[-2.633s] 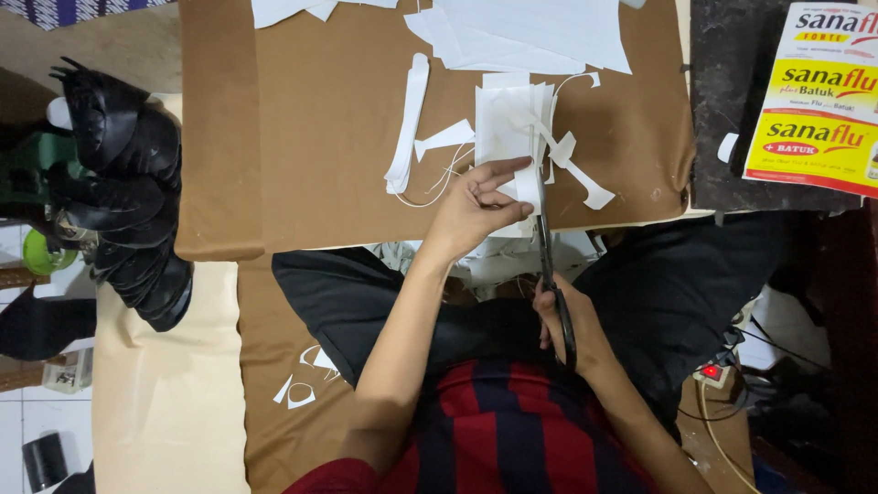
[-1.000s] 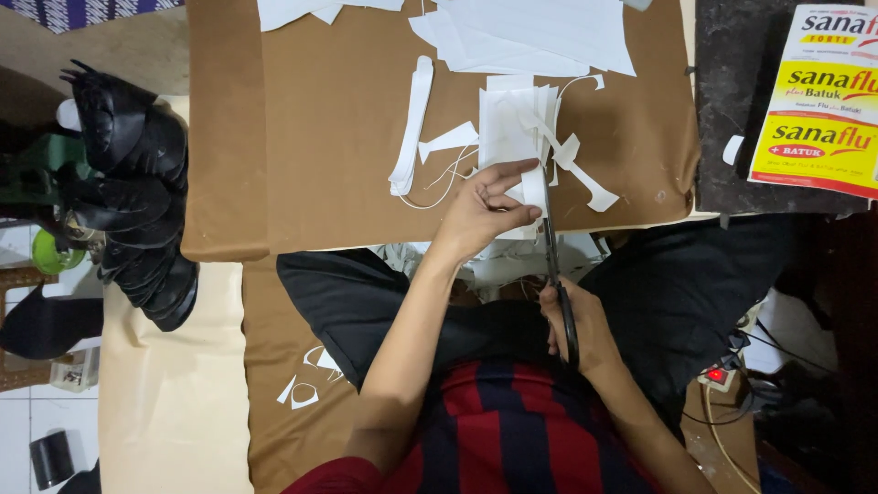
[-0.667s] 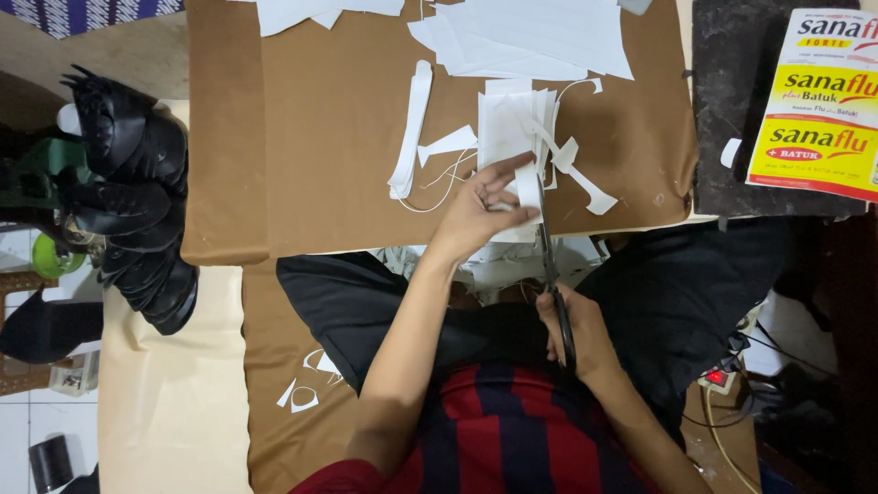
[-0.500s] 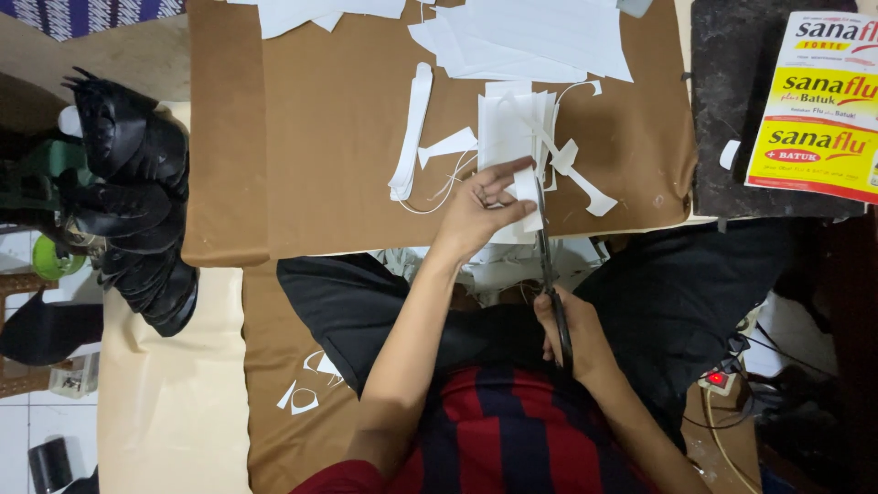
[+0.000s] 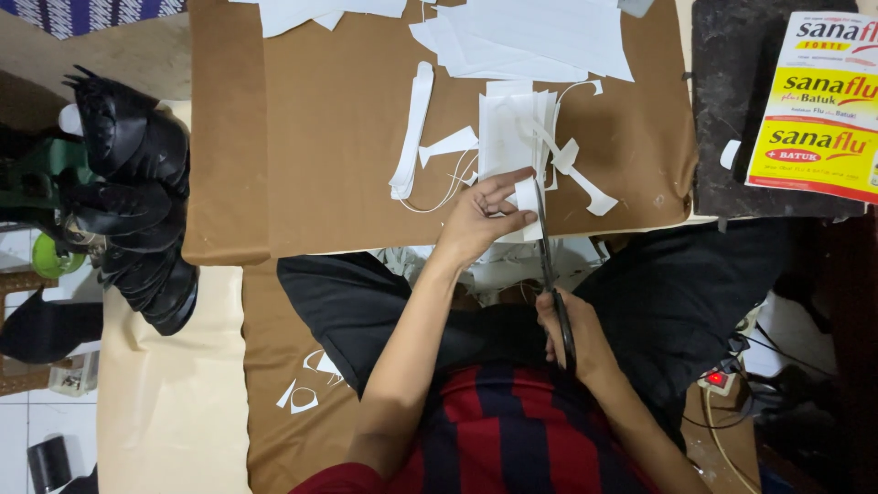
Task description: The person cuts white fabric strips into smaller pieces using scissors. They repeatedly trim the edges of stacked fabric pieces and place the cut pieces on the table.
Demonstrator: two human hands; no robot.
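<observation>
The left hand pinches a stack of white paper at its near edge, thumb below and fingers spread on top, clamping the sheets flat against the brown board. The paper lies just past the board's near edge, at about 12 o'clock from the person's chest. The right hand is closed around the handles of a pair of scissors; the long blades point up toward 12 o'clock and meet the paper just at 3 o'clock of the left thumb. Whether the blades are parted or closed cannot be told, since they show as one thin dark line.

Loose white strips lie at 9 o'clock of the stack, and a crossed offcut rests at 3 o'clock, touching the stack's edge. Larger white sheets sit at 12 o'clock, further up the board. A heap of black shoes stands well apart at 9 o'clock. A yellow and white box lies at 2 o'clock on a dark mat. Small white scraps lie at 7 o'clock beside the person's knee.
</observation>
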